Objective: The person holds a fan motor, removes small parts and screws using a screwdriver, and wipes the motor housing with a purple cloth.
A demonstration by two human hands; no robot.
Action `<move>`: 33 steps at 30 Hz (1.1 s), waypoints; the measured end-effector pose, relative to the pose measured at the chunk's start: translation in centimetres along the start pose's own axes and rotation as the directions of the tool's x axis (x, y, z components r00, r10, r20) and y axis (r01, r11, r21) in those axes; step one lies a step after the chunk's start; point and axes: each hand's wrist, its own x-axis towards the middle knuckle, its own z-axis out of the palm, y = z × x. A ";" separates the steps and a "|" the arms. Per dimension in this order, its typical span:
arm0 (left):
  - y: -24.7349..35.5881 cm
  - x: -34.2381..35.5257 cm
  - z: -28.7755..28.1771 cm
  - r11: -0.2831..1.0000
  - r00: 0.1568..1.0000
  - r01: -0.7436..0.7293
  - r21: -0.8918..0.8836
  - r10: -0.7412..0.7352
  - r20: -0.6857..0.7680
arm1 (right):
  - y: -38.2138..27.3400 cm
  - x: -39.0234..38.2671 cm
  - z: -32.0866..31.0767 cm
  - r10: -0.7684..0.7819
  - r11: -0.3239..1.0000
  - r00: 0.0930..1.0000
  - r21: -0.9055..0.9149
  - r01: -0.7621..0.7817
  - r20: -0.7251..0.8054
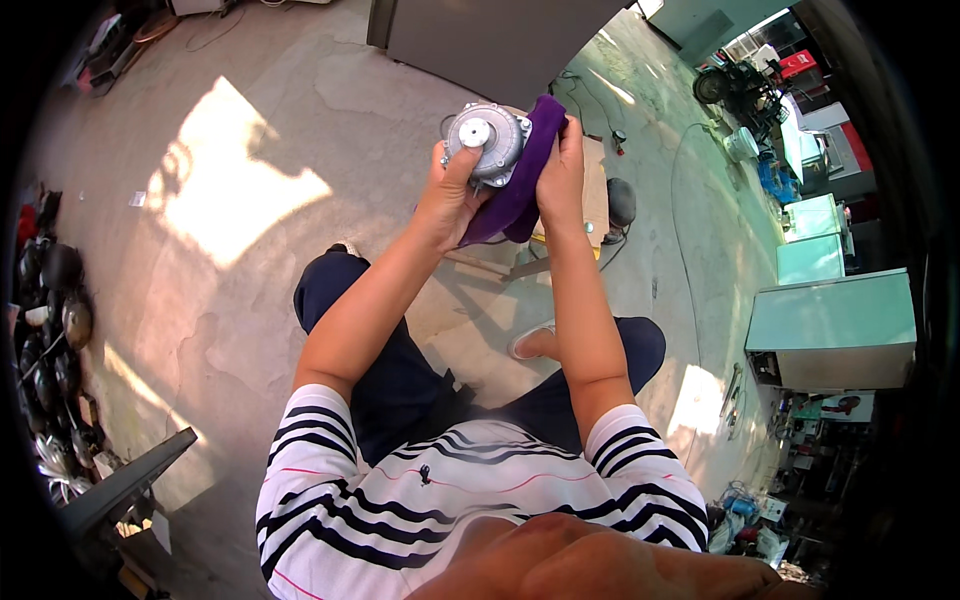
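Observation:
A round silver-grey metal motor (501,150) with a pale disc at its centre is held up in front of me. My left hand (455,195) grips it from the left, the thumb pressed on its face near the disc. A purple cloth (532,165) lies against the motor's right side and hangs below it. My right hand (561,180) has its fingers closed on the cloth from the right. The motor's far side is hidden. Beneath my hands stands a low stool or stand with a piece of cardboard (594,190) on it.
A dark rounded object (621,203) sits right of the cardboard. A grey cabinet (480,45) stands ahead. Cables and a small gauge (619,138) lie on the concrete floor. Dark parts are heaped at left (60,330); a pale green cabinet (830,325) stands at right.

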 end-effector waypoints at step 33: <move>1.7 2.0 -2.7 0.988 0.989 0.142 -0.065 -0.139 0.047 | -1.0 -2.2 -0.5 -0.319 0.893 0.945 -0.312 0.324 0.068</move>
